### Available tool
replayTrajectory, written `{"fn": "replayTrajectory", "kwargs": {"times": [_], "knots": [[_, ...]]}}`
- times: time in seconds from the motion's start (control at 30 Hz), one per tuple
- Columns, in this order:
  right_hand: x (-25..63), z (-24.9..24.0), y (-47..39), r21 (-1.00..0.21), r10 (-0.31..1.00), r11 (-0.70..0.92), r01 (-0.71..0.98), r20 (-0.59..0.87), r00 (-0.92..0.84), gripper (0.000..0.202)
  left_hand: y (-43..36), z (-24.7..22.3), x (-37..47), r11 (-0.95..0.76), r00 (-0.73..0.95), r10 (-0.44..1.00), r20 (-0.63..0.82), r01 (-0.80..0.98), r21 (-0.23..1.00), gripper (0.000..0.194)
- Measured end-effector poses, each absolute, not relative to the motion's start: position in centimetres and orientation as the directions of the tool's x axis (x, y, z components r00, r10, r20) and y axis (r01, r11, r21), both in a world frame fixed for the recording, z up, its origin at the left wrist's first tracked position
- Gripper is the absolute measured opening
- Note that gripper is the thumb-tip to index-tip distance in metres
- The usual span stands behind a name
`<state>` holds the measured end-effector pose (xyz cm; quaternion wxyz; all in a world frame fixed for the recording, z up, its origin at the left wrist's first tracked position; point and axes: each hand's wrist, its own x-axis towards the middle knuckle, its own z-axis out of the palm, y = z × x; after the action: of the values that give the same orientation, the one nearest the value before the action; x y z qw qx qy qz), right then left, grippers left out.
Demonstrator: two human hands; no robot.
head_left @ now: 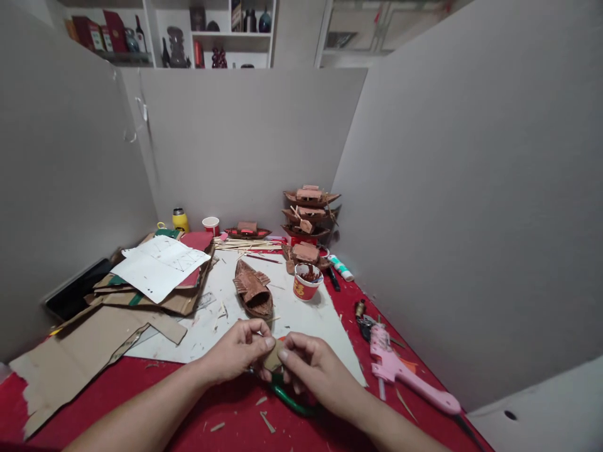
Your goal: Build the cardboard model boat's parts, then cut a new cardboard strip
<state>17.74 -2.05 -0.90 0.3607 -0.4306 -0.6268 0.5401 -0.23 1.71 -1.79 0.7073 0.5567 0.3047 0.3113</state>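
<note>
Low in the middle of the view, my left hand (245, 347) and my right hand (313, 364) pinch one small piece of brown cardboard (273, 359) between them. A green loop handle (294, 402), which looks like that of scissors, shows just beneath my right hand; its other end is hidden by my hands. A bit of orange peeks out behind the cardboard piece. Just beyond my fingers, a brown model boat (253, 290) with a curved roof rests on the white sheet (226, 339).
Flat cardboard (113, 329) and a drawn paper (160, 263) lie left. A red paper cup (308, 284) with dark brown contents stands beyond my right hand. The pink glue gun (405, 373) lies right. Finished model boats (311, 213) are stacked behind, near thin wooden sticks (247, 243). Grey panels enclose the table.
</note>
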Motion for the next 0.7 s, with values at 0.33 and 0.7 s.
{"fn": "replayTrajectory", "kwargs": {"times": [0.33, 0.7], "knots": [[17.88, -1.17, -2.08, -0.992, 0.921, 0.067, 0.11, 0.019, -0.389, 0.045, 1.44, -2.03, -0.46, 0.19, 0.701, 0.713, -0.033, -0.147, 0.971, 0.042], [17.68, -1.51, -2.15, -0.968, 0.927, 0.163, 0.193, 0.083, -0.366, 0.043, 1.47, -2.15, -0.38, 0.198, 0.732, 0.68, -0.053, -0.114, 0.973, 0.04]]}}
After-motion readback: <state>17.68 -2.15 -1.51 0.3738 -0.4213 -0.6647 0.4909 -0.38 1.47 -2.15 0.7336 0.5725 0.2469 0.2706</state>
